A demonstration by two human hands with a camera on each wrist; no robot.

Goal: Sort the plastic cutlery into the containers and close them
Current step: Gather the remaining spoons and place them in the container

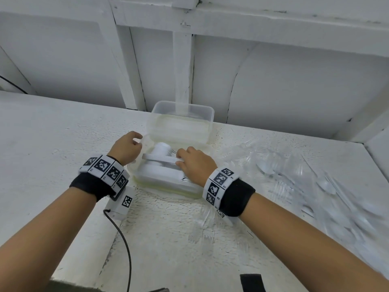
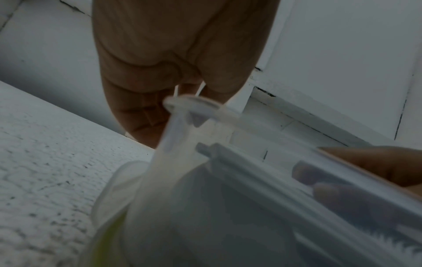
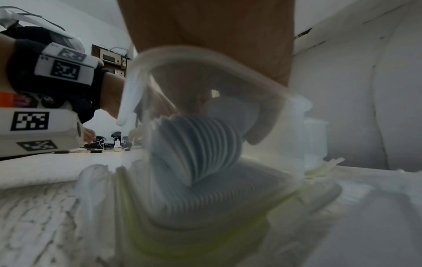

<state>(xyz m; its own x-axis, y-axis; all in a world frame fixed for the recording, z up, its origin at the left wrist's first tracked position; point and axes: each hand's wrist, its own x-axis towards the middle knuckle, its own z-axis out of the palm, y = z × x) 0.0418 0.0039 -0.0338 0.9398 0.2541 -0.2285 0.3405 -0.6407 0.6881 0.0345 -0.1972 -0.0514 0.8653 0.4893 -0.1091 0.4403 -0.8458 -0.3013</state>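
Now my wrist bands (image 1: pixel 105 168) show only black-and-white square codes, no words I can read. My right hand (image 1: pixel 194 165) curls its fingers round a stack of white spoons (image 1: pixel 161 158) inside the near box (image 1: pixel 168 187). My left hand (image 1: pixel 126 148) pinches that box's far left rim. Loose clear cutlery (image 1: pixel 305 180) lies to the right. Behind, an empty box (image 1: pixel 183 114) sits by the wall.
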